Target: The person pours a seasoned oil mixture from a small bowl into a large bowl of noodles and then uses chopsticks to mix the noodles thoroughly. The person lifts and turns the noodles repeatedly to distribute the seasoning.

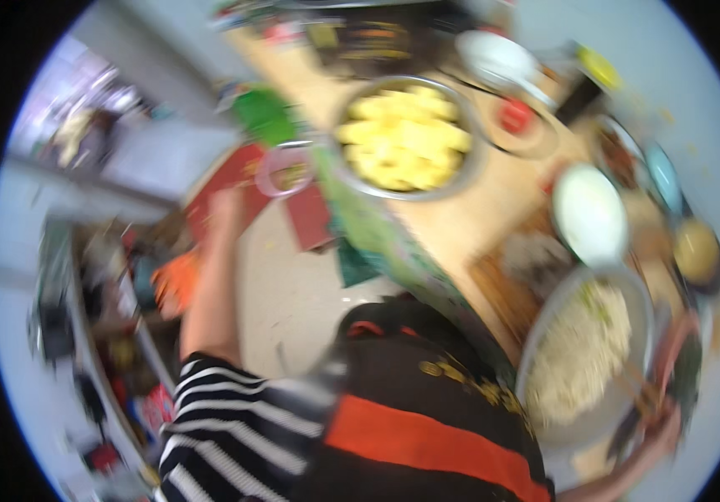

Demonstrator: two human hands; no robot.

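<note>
My left arm reaches down past the counter on the left. At its end my left hand (227,204) is blurred, over or against a red panel (256,160), close to a pink translucent container (284,170) with bits of food in it. Whether the hand grips anything is unclear. On the far right my right hand (662,421) grips brown chopsticks (636,390). Their tips point into a large metal basin (641,307), which holds a pale, shredded or grainy food (580,361) with some green bits.
A steel bowl (405,194) of yellow chunks stands on the wooden counter (441,229). A wooden board (498,292) with a greyish lump and a white oval bowl (589,210) lie near the basin. Behind are a white ladle (501,59) and red lid (515,117). Cluttered shelves (115,301) line the left.
</note>
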